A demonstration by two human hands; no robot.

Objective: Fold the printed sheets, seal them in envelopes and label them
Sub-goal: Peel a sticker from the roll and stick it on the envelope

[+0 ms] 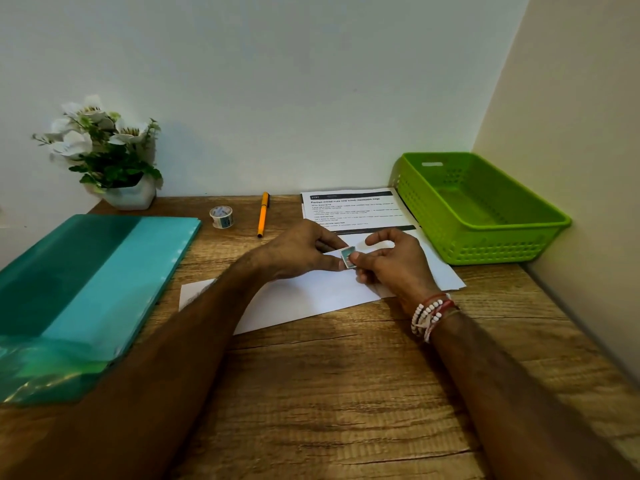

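Note:
A white envelope [304,299] lies flat on the wooden desk [329,393], partly under my forearms. Above its far right corner both hands meet on a small square teal sticker [348,257]. My left hand [301,251] pinches the sticker's left edge with thumb and fingertips. The sticker's right side is pinched by my right hand [391,261], whose index finger arches above it. Printed sheets [349,207] lie stacked behind the hands, their lower part hidden by the envelope and the hands.
A green plastic basket [485,244] stands at the back right against the wall. An orange pen [263,214] and a small tape roll [221,216] lie behind the hands. A teal plastic folder [90,282] covers the left side. A potted white flower [107,150] stands in the back left corner.

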